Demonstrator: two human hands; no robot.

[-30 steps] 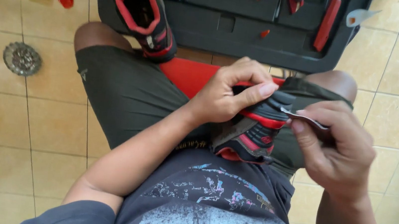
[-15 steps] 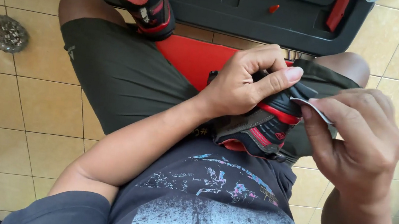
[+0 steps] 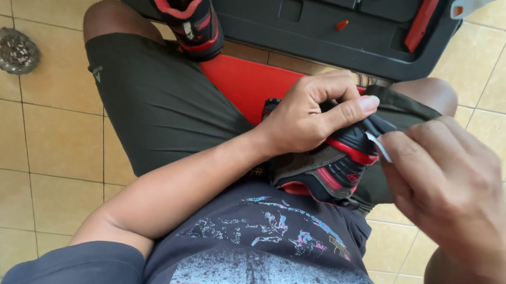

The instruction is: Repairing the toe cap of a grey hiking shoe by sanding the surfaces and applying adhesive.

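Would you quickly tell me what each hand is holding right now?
Left hand: closed, gripping the black and red shoe on the lap.
Right hand: closed, pinching a small pale strip at the shoe's edge; what the strip is cannot be told.

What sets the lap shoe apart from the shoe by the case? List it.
The lap shoe lies on the thighs, gripped by the left hand; the far shoe rests untouched against the black case. The far shoe shows its open collar; the lap shoe's is covered. Both are black and red.
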